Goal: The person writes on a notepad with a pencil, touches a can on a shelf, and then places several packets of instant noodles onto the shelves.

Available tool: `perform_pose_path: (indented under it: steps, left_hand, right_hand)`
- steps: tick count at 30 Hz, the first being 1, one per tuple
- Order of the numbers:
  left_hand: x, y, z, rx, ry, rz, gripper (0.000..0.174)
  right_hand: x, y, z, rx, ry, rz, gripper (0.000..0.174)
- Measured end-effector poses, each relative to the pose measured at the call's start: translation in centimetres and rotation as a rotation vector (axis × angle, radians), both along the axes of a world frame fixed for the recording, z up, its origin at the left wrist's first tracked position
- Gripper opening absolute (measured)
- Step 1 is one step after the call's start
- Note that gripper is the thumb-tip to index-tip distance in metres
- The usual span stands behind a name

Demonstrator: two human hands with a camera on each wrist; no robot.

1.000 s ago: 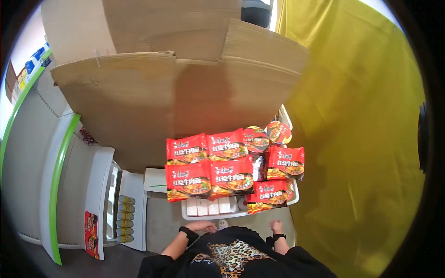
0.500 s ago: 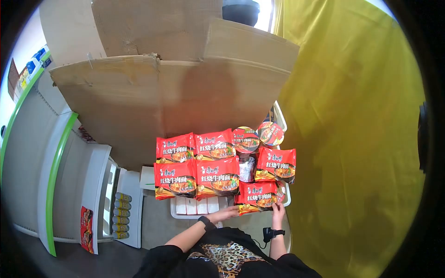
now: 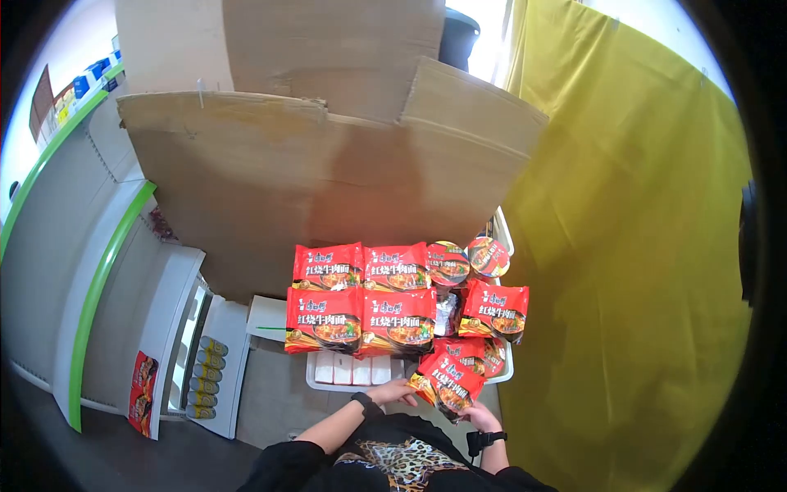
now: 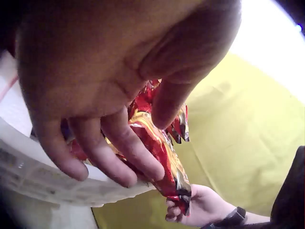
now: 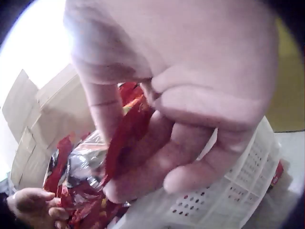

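Note:
Both hands hold a red instant noodle packet (image 3: pixel 451 382), tilted in front of the torso at the basket's front right corner. My left hand (image 3: pixel 392 392) has its left end between thumb and fingers; in the left wrist view the packet (image 4: pixel 151 138) shows behind the spread fingers. At the lower right end, my right hand (image 3: pixel 482 418) pinches the edge; the right wrist view shows the red wrapper (image 5: pixel 127 136) between thumb and fingers. Another red packet (image 3: pixel 461 351) lies just behind, partly covered. Several more noodle packets (image 3: pixel 398 320) lie in rows over the white basket (image 3: pixel 507 371).
Two noodle cups (image 3: pixel 448 262) stand at the basket's back right, with white packs (image 3: pixel 352 369) at its front left. Cardboard panels (image 3: pixel 246 164) rise behind, a yellow curtain (image 3: pixel 623 246) hangs right. Shelves at left hold cans (image 3: pixel 206 377) and red packets (image 3: pixel 143 392).
Both hands have come up from beside the body and taken hold of the front right noodle packet. It has been drawn towards the body and tilted, uncovering another packet behind it.

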State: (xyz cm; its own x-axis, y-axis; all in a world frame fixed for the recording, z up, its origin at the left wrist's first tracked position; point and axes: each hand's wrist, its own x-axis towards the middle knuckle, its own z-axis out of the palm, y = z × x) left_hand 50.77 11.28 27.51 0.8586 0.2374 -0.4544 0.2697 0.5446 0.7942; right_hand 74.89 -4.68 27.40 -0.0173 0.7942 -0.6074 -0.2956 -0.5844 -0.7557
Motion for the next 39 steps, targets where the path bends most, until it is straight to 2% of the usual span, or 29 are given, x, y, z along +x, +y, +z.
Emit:
perform_pose_path:
  steps: [1, 4, 5, 6, 8, 9, 12, 15, 16, 22, 24, 27, 30, 32, 35, 36, 37, 39]
  left_hand:
    - [-0.6, -0.1, 0.4, 0.018, -0.005, 0.044, 0.033]
    - [-3.0, 0.3, -1.0, -0.042, 0.033, 0.038, 0.033]
    - [-4.1, 0.1, -1.9, -0.121, 0.02, 0.033, 0.032]
    - [-4.9, -0.3, -4.3, -0.121, -0.063, 0.04, 0.029]
    - [-7.7, -0.3, 2.0, -0.07, -0.001, -0.024, 0.025]
    - [-8.9, -0.1, 1.4, -0.027, 0.086, -0.09, 0.022]
    - [-12.6, -0.6, 1.1, -0.042, -0.024, 0.002, 0.02]
    - [-17.1, -0.8, 3.1, -0.04, 0.02, 0.106, 0.021]
    - [-18.7, -1.2, 3.4, 0.0, 0.073, 0.139, 0.021]
    - [-29.1, -3.5, 1.5, -0.133, -0.01, 0.391, 0.021]
    - [-32.9, -4.6, 0.1, -0.077, -0.018, 0.488, 0.021]
    - [-38.8, -6.1, 1.6, -0.056, 0.057, 0.562, 0.023]
    - [-43.5, -8.6, 1.6, -0.108, 0.055, 0.76, 0.025]
    - [-46.4, -10.1, 1.8, -0.122, 0.067, 0.81, 0.025]
    - [-49.9, -12.5, 1.6, -0.148, 0.053, 0.924, 0.024]
    - [-50.6, -13.4, 1.4, -0.164, 0.026, 0.99, 0.024]
    - [-51.2, -14.1, 1.0, -0.172, 0.024, 1.004, 0.024]
    - [-52.6, -15.0, -0.3, -0.127, 0.027, 1.01, 0.03]
  right_hand:
    - [-0.1, -0.1, -0.4, 0.022, 0.123, 0.022, 0.034]
    - [-1.2, 0.4, 0.0, -0.038, 0.194, 0.125, 0.035]
    - [-1.4, 0.8, 0.7, -0.075, 0.236, 0.23, 0.035]
    - [-2.0, 1.2, 1.1, -0.073, 0.231, 0.244, 0.035]
    - [-3.2, 2.3, 1.6, -0.164, 0.151, 0.377, 0.034]
    - [-3.8, 3.0, 1.1, -0.209, 0.129, 0.441, 0.034]
    - [-6.3, 4.5, 0.9, -0.141, 0.086, 0.499, 0.03]
    - [-9.1, 7.0, 0.0, -0.138, 0.08, 0.623, 0.029]
    - [-10.5, 7.8, 0.0, -0.122, 0.077, 0.683, 0.03]
    - [-20.3, 13.2, 0.4, -0.104, 0.05, 0.859, 0.032]
    - [-24.4, 14.8, 0.9, -0.212, 0.025, 0.943, 0.032]
    - [-29.3, 16.7, -2.0, -0.214, 0.037, 0.99, 0.027]
    - [-35.8, 17.8, -1.6, -0.103, 0.074, 1.119, 0.022]
    - [-39.4, 18.4, -2.7, -0.079, -0.022, 1.178, 0.023]
    - [-45.8, 18.1, -0.3, -0.085, 0.031, 1.208, 0.027]
    - [-46.9, 17.8, -0.3, -0.111, 0.04, 1.18, 0.028]
    - [-47.4, 18.0, -2.0, -0.068, -0.047, 1.232, 0.028]
    - [-48.8, 17.7, -3.3, -0.103, -0.043, 1.242, 0.028]
